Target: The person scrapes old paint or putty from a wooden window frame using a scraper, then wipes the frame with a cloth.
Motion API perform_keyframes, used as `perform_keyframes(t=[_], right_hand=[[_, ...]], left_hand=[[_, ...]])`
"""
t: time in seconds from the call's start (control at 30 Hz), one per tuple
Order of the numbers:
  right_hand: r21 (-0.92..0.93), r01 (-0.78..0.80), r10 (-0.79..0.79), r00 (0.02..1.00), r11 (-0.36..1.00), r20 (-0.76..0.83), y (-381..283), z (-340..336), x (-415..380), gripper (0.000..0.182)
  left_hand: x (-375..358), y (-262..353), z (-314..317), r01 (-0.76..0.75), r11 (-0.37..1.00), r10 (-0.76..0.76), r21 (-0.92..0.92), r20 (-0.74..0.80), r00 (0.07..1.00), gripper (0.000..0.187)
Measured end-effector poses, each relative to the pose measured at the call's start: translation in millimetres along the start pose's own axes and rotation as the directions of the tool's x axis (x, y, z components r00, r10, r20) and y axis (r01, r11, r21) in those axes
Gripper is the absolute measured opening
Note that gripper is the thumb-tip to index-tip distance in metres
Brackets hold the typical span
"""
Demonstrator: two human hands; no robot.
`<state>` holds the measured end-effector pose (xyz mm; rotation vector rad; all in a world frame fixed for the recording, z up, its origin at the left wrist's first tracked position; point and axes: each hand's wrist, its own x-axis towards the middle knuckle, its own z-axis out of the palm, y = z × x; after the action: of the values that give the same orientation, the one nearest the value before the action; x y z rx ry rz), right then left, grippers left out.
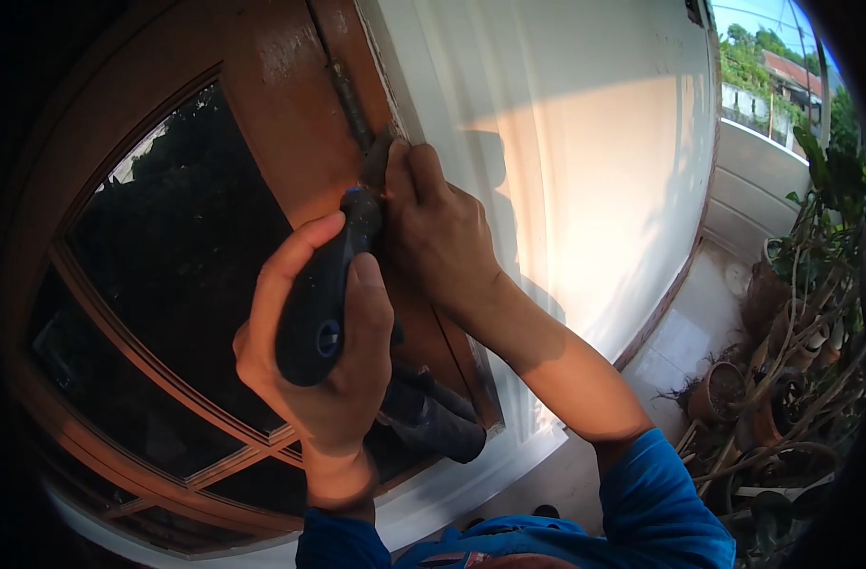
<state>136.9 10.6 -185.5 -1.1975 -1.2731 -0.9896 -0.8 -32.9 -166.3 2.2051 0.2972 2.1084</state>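
Note:
My left hand (324, 370) is wrapped around the black handle of a screwdriver (324, 294), whose tip points up toward a metal hinge (357, 109) on the brown wooden door frame (281, 85). My right hand (437, 228) presses against the frame edge just beside the screwdriver's tip, fingers closed around the hinge area; what it pinches is hidden. Both arms wear blue sleeves.
The brown door holds dark glass panes (167, 266) with wooden bars. A white wall (584, 142) stands to the right. Potted plants (783, 360) crowd the tiled floor at the far right, beside a low balcony wall (755, 180). Dark shoes (433, 417) show below.

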Motion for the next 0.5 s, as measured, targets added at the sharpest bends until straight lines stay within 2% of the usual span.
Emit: perform_keyframes(t=[0.07, 0.17, 0.27, 0.37, 0.5], right_hand=[[-0.013, 0.024, -0.024, 1.000, 1.000, -0.013, 2.3, 1.5, 0.8, 0.042], [-0.053, 0.068, -0.068, 0.998, 0.996, 0.001, 2.3, -0.1, 10.9, 0.024], [-0.050, 0.018, -0.017, 1.000, 0.999, 0.017, -2.2, -2.0, 8.4, 0.023], [-0.029, 0.058, -0.060, 0.997, 0.998, -0.043, -3.6, -2.2, 3.3, 0.023], [-0.058, 0.047, -0.048, 0.999, 0.997, -0.015, -0.8, 2.8, 16.5, 0.023]], left_hand=[[-0.4, -5.0, 0.0, -0.051, 0.999, 0.051, 0.012, -0.007, 0.999, 0.024], [9.0, 1.2, -1.1, 0.034, 0.999, -0.034, 0.001, 0.004, 0.999, 0.025], [7.9, -0.9, -3.7, 0.023, 1.000, -0.023, 0.011, 0.031, 0.999, 0.024], [0.4, -8.9, -5.5, -0.040, 0.999, 0.039, 0.030, 0.020, 0.999, 0.024], [13.9, 0.6, -3.1, 0.038, 0.999, -0.038, -0.020, 0.021, 0.999, 0.025]])
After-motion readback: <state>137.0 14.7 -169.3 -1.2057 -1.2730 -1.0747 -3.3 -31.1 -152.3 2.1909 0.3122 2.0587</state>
